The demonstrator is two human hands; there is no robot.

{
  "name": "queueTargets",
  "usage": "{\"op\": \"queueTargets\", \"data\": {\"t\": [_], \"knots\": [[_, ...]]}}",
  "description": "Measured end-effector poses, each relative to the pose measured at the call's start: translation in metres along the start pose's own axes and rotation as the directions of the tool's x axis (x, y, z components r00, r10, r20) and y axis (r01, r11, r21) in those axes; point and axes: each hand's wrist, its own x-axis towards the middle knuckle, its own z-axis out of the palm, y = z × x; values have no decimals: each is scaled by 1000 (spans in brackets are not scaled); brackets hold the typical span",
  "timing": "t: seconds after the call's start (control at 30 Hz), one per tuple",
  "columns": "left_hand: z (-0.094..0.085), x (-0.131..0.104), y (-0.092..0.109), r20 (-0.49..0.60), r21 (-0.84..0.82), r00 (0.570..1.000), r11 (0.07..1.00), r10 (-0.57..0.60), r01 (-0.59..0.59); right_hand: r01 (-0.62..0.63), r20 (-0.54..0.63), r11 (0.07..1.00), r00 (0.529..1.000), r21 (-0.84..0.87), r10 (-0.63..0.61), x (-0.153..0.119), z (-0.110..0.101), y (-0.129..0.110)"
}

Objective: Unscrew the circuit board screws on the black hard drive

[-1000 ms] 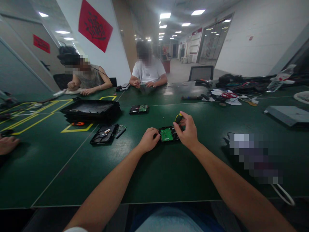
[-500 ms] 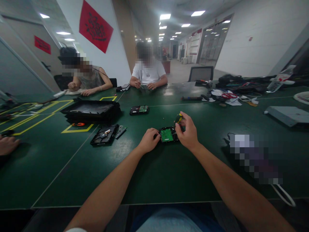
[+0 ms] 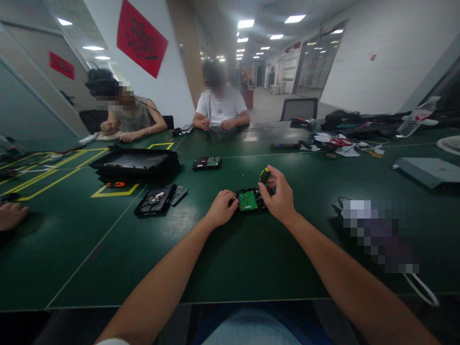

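On the green table before me lies a hard drive [image 3: 247, 200], its green circuit board facing up. My left hand [image 3: 223, 209] grips the drive's left end with curled fingers. In my right hand [image 3: 281, 195], over the drive's right end, is a screwdriver [image 3: 265, 175] with a black and yellow handle, held between thumb and fingers. The handle stands roughly upright with a slight tilt; the hand hides most of the shaft and its tip. To the left rest an opened drive casing [image 3: 153, 200] and a loose circuit board [image 3: 179, 194].
Another hard drive [image 3: 207, 163] lies farther back, right of stacked black trays [image 3: 134, 160]. A pixelated object [image 3: 381, 235] and a grey metal box [image 3: 429, 171] are on the right. Two people sit opposite; another person's hand [image 3: 12, 215] rests at far left.
The screwdriver handle has tilted slightly in my right hand, and the fingers have shifted a little. My left hand and the drive stay in place.
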Motion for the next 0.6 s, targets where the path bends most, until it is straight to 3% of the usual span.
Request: {"op": "queueTargets", "data": {"t": [0.6], "knots": [[1,0,-3,-6,4,1000,1000,0,0,19,32,1000,999,-15,-19,-1,-1,2]]}}
